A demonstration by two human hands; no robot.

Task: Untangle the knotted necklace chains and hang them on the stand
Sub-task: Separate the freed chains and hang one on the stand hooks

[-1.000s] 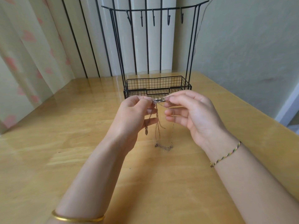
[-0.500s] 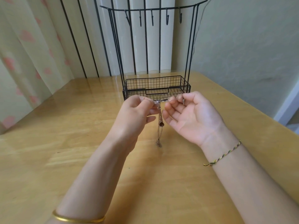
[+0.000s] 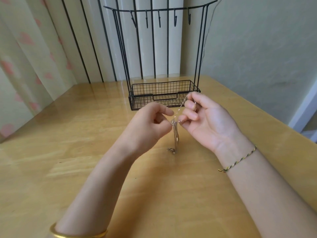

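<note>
A person's two bare hands work a tangle of fine necklace chains (image 3: 175,134) above a pale wooden table (image 3: 68,152), seen from a head-worn camera looking forward and down. The left hand (image 3: 149,124), knuckles up and fingers curled in, pinches the top of the bunched chains between thumb and fingertips. The right hand (image 3: 204,121), palm turned toward the camera, grips a single strand with its raised fingertips and holds more chain with its lower curled fingers just beside the left hand's pinch; that strand runs taut on a slant from the upper fingers down to the bunch.

From the pinch the chains hang straight down in a narrow cluster between the two wrists, and their lower ends, with what looks like a small clasp or pendant, touch or nearly touch the tabletop; which cannot be told.

A gold bangle (image 3: 77,235) circles the left forearm at the bottom edge of the frame, and a thin braided cord bracelet (image 3: 238,159) in dark and yellow threads sits on the right wrist.

Behind the hands stands the black wire jewellery stand (image 3: 159,95): a mesh basket base on the table, thin uprights at each side, and a curved top bar with five small hooks (image 3: 159,19), none of them carrying a chain. A heart-patterned curtain (image 3: 25,57) hangs at left.
</note>
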